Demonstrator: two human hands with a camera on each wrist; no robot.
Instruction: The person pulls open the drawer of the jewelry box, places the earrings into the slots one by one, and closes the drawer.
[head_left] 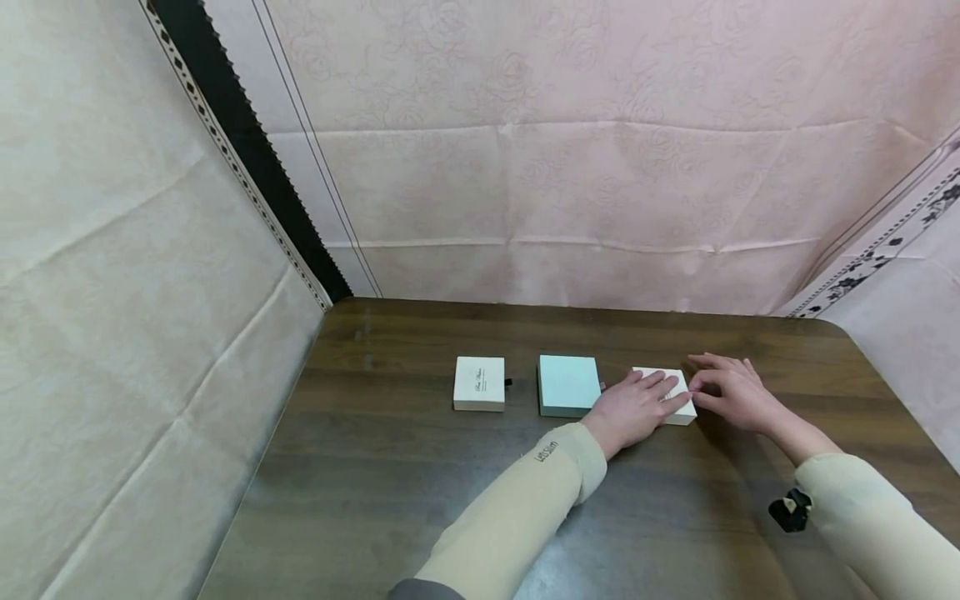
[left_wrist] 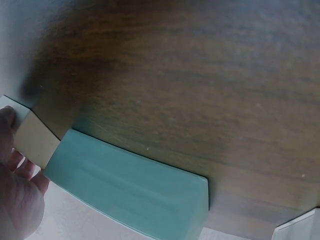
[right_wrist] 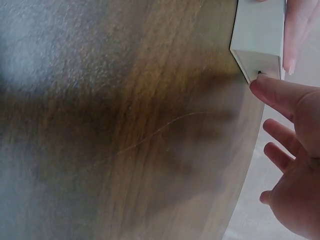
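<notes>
On the table lies a white drawer-style box [head_left: 681, 411], partly covered by my left hand [head_left: 630, 410]. That hand holds it from above, and in the left wrist view the thumb and the other fingers lie on different sides of the white box [left_wrist: 37, 140]. My right hand [head_left: 738, 397] is at the box's right end, thumb and index finger pinching at its small pull tab. In the right wrist view the fingertips hide most of the tab, beside a dark spot on the end face of the white box [right_wrist: 260, 30]. The right hand's other fingers are loosely spread.
A teal box [head_left: 568, 382] with a small tab lies just left of the left hand. Farther left is another white box [head_left: 478, 383] with dark lettering and a black tab [head_left: 508, 382]. The wooden table [head_left: 375, 450] ends at a hanging pale cloth [head_left: 570, 208].
</notes>
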